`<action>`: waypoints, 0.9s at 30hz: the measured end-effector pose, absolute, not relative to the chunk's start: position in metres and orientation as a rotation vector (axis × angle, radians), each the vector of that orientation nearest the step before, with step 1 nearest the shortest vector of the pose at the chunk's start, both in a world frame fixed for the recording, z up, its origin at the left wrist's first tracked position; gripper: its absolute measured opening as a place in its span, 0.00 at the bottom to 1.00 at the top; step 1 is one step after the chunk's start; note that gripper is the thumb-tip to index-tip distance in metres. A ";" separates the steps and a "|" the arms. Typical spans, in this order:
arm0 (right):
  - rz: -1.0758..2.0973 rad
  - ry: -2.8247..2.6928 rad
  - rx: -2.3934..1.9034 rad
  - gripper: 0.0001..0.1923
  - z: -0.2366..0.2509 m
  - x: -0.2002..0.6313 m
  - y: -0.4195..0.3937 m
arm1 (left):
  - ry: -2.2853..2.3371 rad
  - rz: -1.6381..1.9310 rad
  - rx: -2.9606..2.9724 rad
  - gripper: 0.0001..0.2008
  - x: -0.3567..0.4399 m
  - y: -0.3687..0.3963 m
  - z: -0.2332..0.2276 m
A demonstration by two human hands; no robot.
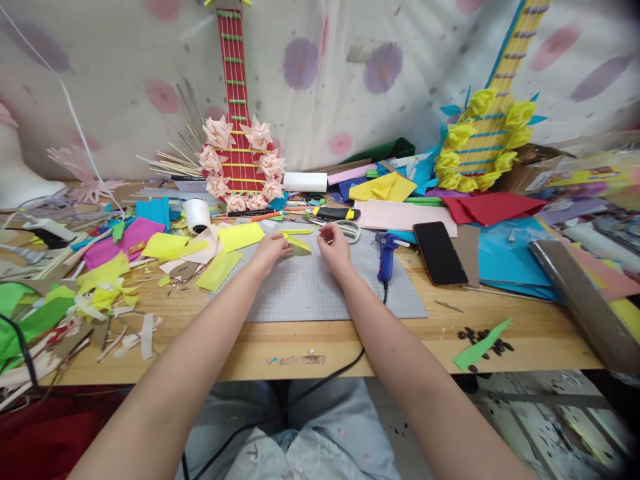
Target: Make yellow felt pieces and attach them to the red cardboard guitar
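Note:
My left hand (273, 251) is over the grey cutting mat (300, 293), its fingers closed on a small piece of yellow paper (299, 244) that sticks out to the right. Just behind that piece lies a thin yellow strip (297, 231). A short gap to the right, my right hand (334, 247) is raised with its fingers curled together; whatever they may pinch is hidden. Scissors with pale handles (349, 231) lie right behind it. Farther right, a blue glue gun (386, 257) rests on the mat, its black cord running off the table's front edge.
A red paper guitar (240, 160) and a yellow one (480, 133) lean at the back. Yellow paper sheets (241, 236) and scraps crowd the left. A phone (440, 253), blue sheets (515, 260) and dark beans (500, 347) lie right. A box cutter (336, 213) lies behind the mat.

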State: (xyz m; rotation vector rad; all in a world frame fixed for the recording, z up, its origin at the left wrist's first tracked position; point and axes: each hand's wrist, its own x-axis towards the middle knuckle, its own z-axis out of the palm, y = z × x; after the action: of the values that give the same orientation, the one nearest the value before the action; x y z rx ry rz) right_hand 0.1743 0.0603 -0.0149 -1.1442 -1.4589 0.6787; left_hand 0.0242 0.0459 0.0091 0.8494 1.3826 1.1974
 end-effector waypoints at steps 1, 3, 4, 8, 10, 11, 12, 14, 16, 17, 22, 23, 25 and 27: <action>0.608 -1.625 -1.151 0.12 -0.014 0.173 0.056 | 1.358 1.205 0.820 0.11 0.024 0.043 0.007; 0.500 -1.892 -1.168 0.18 -0.012 0.168 0.048 | 1.342 1.210 0.809 0.12 0.024 0.037 0.004; 0.458 -1.978 -1.181 0.19 -0.012 0.165 0.044 | 1.337 1.211 0.814 0.13 0.025 0.034 0.004; 0.374 -2.096 -1.295 0.17 -0.014 0.155 0.038 | 1.397 1.177 0.846 0.19 0.028 0.026 0.003; 0.361 -2.090 -1.364 0.14 -0.015 0.154 0.040 | 1.551 1.098 0.977 0.23 0.025 0.022 0.002; 0.355 -2.088 -1.384 0.13 -0.016 0.155 0.041 | 1.659 1.057 1.104 0.25 0.023 0.020 0.002; 0.347 -2.090 -1.391 0.12 -0.016 0.155 0.043 | 1.772 1.025 1.269 0.26 0.020 0.018 0.001; 0.329 -2.108 -1.364 0.11 -0.016 0.157 0.044 | 1.945 0.979 1.647 0.27 0.013 0.015 -0.002; 0.305 -2.129 -1.303 0.10 -0.015 0.157 0.045 | 1.981 0.945 1.965 0.25 0.007 0.013 -0.004; 0.291 -2.139 -1.269 0.10 -0.015 0.157 0.045 | 1.971 0.921 2.064 0.24 0.004 0.013 -0.006; 0.261 -2.176 -1.209 0.12 -0.013 0.157 0.042 | 1.965 0.759 2.286 0.19 0.000 0.014 -0.012; 0.265 -2.178 -1.221 0.14 -0.013 0.157 0.042 | 1.978 0.738 2.314 0.19 0.000 0.013 -0.013; 0.281 -2.166 -1.251 0.16 -0.013 0.158 0.042 | 2.002 0.715 2.354 0.20 0.002 0.012 -0.014; 0.313 -2.147 -1.280 0.16 -0.014 0.158 0.042 | 2.011 0.711 2.370 0.20 0.003 0.009 -0.015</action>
State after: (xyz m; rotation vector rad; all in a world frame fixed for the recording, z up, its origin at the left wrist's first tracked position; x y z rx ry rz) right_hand 0.1585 0.0419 -0.0144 -1.2798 -2.1467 0.3135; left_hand 0.0031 0.0087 -0.0152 2.3700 2.0112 0.7109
